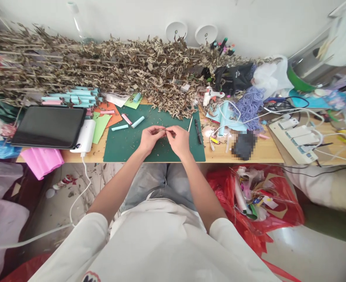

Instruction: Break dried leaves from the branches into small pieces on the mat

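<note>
Over the green cutting mat [116, 150], my left hand [151, 139] and my right hand [178, 141] meet fingertip to fingertip. Both are closed in a pinch on a small brown piece [162, 130] that looks like dried plant; the fingers hide most of it. Beyond my left hand lie a pink paper roll [126, 119] and two light-blue ones, the nearer being this blue roll [120, 128]. To the right of my right hand are a thin pale stick [190, 123] and a black pen [198, 132]. Brown crumbs are scattered on the mat.
Dried leafy stems [125, 62] pile along the wall. A tablet [49, 127] and white power bank [84, 137] sit left. At right are a glue gun [212, 95], purple yarn [249, 107] and a power strip [296, 139] with cables. A red bag [287, 211] of scraps stands below.
</note>
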Available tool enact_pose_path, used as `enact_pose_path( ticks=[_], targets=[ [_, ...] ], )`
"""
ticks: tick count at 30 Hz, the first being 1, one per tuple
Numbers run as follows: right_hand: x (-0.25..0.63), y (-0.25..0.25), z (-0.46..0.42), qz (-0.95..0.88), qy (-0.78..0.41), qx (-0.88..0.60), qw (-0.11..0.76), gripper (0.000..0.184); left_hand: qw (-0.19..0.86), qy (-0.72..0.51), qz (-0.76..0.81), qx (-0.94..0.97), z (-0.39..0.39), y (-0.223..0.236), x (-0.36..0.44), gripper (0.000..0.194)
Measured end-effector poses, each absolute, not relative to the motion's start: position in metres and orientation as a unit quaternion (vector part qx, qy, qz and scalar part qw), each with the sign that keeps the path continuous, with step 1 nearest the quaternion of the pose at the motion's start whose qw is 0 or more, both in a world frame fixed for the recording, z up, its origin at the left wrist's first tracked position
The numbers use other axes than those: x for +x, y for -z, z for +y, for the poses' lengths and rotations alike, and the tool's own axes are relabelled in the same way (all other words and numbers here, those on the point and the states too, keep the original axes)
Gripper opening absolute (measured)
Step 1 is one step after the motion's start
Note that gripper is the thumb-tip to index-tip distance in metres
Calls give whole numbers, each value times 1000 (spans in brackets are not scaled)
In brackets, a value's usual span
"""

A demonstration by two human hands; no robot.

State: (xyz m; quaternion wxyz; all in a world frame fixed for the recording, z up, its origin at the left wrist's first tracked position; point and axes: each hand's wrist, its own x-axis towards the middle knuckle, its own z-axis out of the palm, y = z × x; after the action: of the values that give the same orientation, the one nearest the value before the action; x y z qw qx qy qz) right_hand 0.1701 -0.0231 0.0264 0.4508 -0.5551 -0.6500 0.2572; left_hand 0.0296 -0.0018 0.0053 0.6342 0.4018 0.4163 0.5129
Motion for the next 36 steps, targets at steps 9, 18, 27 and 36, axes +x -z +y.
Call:
enact_pose_path(
  ticks=[9,18,27,36],
  targets=[
    [162,-11,-23,-452,-357,-589,567,22,672,-540,386,328,-2,-14,31,21],
    [166,-16,-28,-528,-307,-595,523,25,704,-526,360,314,0,-18,33,24],
    [168,-19,-24,-530,-348,-563,530,25,624,-523,404,417,3,-15,33,19],
    [156,-11,-21,-478,-366,-579,550,23,592,-527,434,429,5,-15,37,14]
  ],
)
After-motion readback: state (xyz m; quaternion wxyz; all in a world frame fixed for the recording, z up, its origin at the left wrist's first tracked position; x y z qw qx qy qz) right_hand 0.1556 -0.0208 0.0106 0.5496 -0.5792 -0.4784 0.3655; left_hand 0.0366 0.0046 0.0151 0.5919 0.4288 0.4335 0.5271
